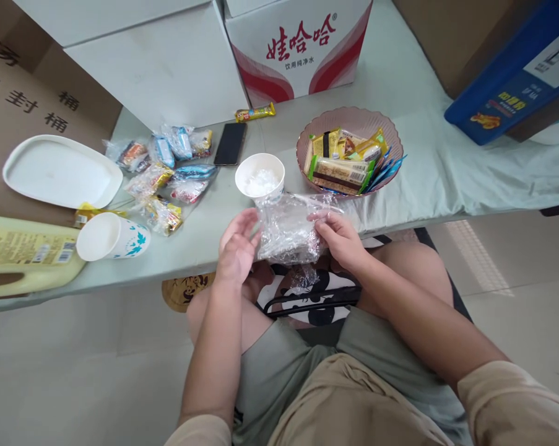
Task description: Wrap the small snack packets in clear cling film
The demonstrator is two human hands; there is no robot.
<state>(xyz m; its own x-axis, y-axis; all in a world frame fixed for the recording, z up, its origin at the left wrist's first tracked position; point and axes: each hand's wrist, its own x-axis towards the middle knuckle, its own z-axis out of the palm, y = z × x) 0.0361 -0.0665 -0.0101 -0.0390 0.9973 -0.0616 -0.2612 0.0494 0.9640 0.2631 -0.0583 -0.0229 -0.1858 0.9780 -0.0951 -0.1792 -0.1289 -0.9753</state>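
My right hand (338, 238) pinches the right side of a bundle of clear plastic bags (291, 228) between thumb and fingers. At the bundle's left edge is my left hand (238, 246), its fingers loosely curled and apart, with nothing visible in them. The crinkled bags lie over the table's front edge, and a loose end hangs below it. Just behind them stands a paper cup (275, 197) with white, translucent stuff inside. A pink ribbed bowl (306, 170) of wrapped snacks sits behind my right hand.
Several small filled plastic bags (151, 179) lie to the left, beside a black phone (230, 144). A tipped paper cup (130, 238), a white tray (60, 170) and a yellow jug (33, 254) are further left. A yellow wrapped stick (255, 112) lies before the white carton (302, 49).
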